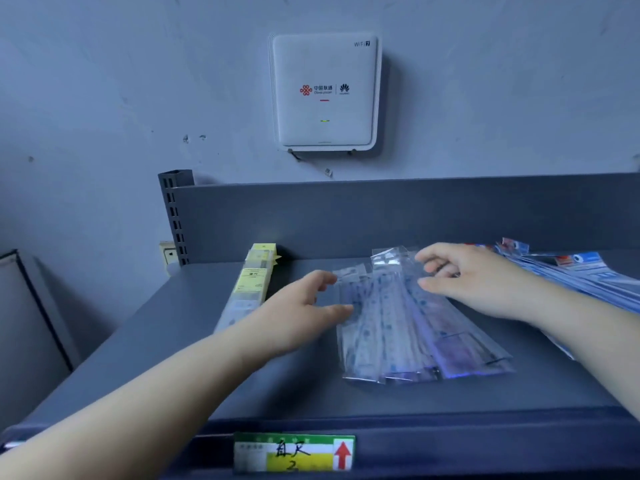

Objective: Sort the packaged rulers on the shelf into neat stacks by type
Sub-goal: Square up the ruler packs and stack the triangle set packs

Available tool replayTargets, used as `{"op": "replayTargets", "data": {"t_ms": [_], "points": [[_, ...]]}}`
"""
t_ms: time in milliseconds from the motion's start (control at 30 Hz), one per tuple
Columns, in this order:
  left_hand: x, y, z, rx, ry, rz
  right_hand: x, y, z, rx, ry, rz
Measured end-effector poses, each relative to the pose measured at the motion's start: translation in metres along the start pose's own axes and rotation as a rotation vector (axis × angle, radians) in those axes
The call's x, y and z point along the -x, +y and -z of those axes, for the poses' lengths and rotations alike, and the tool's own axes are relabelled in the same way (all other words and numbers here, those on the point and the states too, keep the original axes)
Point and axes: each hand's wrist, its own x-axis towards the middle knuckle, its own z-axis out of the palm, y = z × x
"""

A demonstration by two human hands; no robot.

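Fingers (329,311) of the left hand (298,313) are spread loosely, tips touching the left edge of the clear-packaged rulers (408,327) fanned on the shelf (207,375); nothing is gripped. Right hand (478,282) fingers are curled over the fan's top; grip cannot be told. "WiFi 7" is read on the wall router (325,91). Blue-packaged rulers (588,275) are cut off right of the fan.

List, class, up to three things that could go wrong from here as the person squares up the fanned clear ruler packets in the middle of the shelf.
1. The clear packets lie fanned and look slick; pressed between the left hand and right hand, they may slide apart.
2. Their near ends sit toward the shelf's front edge; one could slip off.
3. The blue-labelled pile lies close on the right, so types could mix.
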Motion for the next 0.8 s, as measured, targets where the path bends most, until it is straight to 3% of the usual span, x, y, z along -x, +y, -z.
{"op": "replayTargets", "data": {"t_ms": [200, 333, 433, 800], "points": [[-0.006, 0.011, -0.020, 0.287, -0.056, 0.230, 0.008, 0.036, 0.013, -0.238, -0.124, -0.183], [-0.013, 0.020, -0.028, 0.479, -0.035, 0.303, 0.013, 0.040, 0.012, -0.526, -0.222, -0.336], [-0.021, 0.028, -0.035, 0.624, -0.049, 0.320, 0.010, 0.033, 0.005, -0.661, -0.260, -0.348], [-0.031, 0.044, -0.036, 0.704, -0.131, 0.311, -0.007, 0.016, 0.007, -0.862, -0.370, -0.437]]}}
